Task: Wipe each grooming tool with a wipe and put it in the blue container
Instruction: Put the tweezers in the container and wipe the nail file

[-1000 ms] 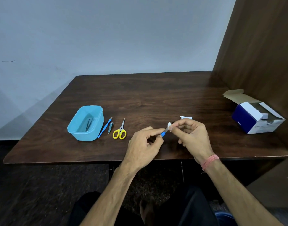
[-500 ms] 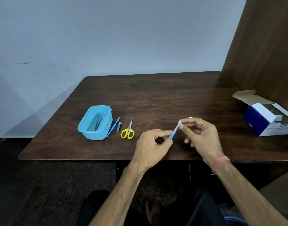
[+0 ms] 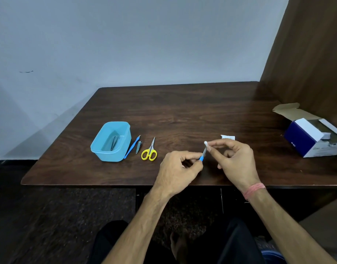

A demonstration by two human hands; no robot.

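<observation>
Wiping a small blue-handled tool [image 3: 202, 155] is the step in hand. It is held above the bench's near edge, towards the middle. The left hand [image 3: 178, 171] pinches its blue end, and the right hand [image 3: 234, 161] pinches a white wipe [image 3: 206, 143] round its metal tip. What kind of tool it is I cannot tell at this size.

To do it well, I would keep the left pinch firm and low on the handle. I would draw the wipe along the whole metal length, turning the tool so every side is cleaned. The tip is likely sharp, so the right fingers [image 3: 214, 145] should stroke away from the point, not onto it.

The container [image 3: 123, 130] stands near the bench's left edge with a dark tool [image 3: 113, 142] already inside. Just beside it lie a blue stick [image 3: 132, 147], a clipper [image 3: 138, 146] and yellow scissors [image 3: 149, 151], all yet to go in. A scrap of white paper [image 3: 228, 137] lies beyond the right hand. An open box [image 3: 314, 136] sits at the right edge.
</observation>
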